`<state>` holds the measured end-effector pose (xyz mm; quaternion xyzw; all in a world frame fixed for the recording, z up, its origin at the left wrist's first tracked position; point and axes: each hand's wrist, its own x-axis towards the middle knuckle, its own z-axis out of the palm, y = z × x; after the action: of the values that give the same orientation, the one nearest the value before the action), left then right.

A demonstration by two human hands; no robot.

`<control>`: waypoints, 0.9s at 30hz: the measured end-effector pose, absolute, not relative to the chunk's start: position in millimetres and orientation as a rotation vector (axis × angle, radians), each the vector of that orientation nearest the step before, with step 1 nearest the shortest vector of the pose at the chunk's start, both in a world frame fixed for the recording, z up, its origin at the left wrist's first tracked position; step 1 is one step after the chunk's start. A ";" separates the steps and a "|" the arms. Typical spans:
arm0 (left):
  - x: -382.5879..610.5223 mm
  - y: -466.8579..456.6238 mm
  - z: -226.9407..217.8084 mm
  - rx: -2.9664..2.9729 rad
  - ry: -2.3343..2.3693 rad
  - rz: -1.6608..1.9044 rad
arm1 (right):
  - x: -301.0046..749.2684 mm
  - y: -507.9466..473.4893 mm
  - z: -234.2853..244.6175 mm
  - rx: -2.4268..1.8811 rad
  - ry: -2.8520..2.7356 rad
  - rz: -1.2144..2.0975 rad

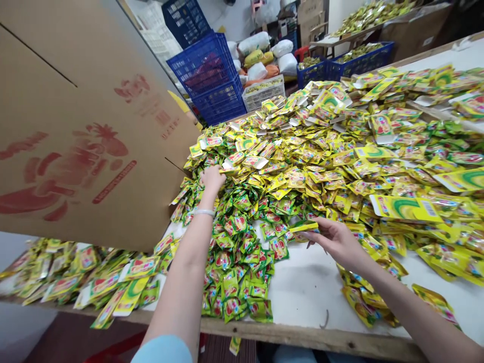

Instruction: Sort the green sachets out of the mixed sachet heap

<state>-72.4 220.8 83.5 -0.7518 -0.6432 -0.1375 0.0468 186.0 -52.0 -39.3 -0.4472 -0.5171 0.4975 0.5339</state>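
Sachets (pixel 302 171), glossy yellow-and-green foil squares with crimped edges, lie heaped across the white counter (pixel 306 287). I see my left hand (pixel 212 179) reaching into the near edge of the heap, its fingers curled down onto the packets; whether they grip one I cannot tell. A pale band (pixel 203 212) circles that wrist. My right hand (pixel 335 238) sits lower, over a bare patch of counter, fingers pinched on a thin flat strip (pixel 304 228) of yellow-green packaging held level. Larger flat cards (pixel 406 207) with white backs lie scattered among the sachets. A big brown corrugated box (pixel 75 126) with red print leans at the left, touching the heap. Blue plastic lattice crates (pixel 212 75) stand stacked behind the counter.
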 end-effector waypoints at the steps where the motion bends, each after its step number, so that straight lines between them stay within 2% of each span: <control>1: -72.0 212.1 86.5 -2.271 -1.956 -0.447 | 187.6 -52.0 -38.9 -1.076 -1.276 1.132; 3: -68.3 183.9 89.8 -2.225 -1.896 -0.595 | 188.4 -54.1 -37.3 -1.111 -1.399 0.986; 6: -52.1 120.5 81.7 -2.304 -1.585 -1.045 | 181.2 -61.8 -33.3 -1.081 -1.534 0.824; 10: -23.7 42.6 52.5 -2.822 -1.150 -1.180 | 165.5 -70.3 -29.2 -0.982 -1.605 0.670; 12: -15.3 22.1 37.9 -2.905 -1.261 -1.364 | 160.9 -70.1 -30.9 -0.964 -1.608 0.499; 15: -9.2 9.0 22.0 -3.217 -1.699 -1.713 | 157.6 -66.3 -37.7 -1.025 -1.674 0.204; 18: -7.3 7.9 12.5 -3.610 -2.063 -1.878 | 153.4 -64.4 -39.8 -0.989 -1.919 -0.037; 20: -9.9 13.0 8.4 -3.473 -2.254 -2.113 | 151.0 -65.4 -34.2 -0.888 -2.027 -0.138; 22: -15.7 20.0 6.4 -3.184 -2.392 -2.302 | 152.1 -67.3 -24.8 -0.858 -1.981 -0.103; 23: -19.0 22.5 6.3 -3.135 -2.427 -2.289 | 154.3 -68.1 -20.0 -0.868 -1.909 -0.011; 25: -23.4 22.8 7.5 -3.241 -2.461 -2.101 | 161.5 -69.0 -13.3 -0.895 -1.695 0.279; 27: -22.6 15.8 8.9 -3.590 -2.456 -1.658 | 169.3 -69.1 -12.1 -0.909 -1.396 0.591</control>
<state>-22.6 15.8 8.9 -0.5609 -0.3836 -0.2590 -0.6864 169.3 -69.1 -12.1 -0.3978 -0.6105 0.2584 0.6342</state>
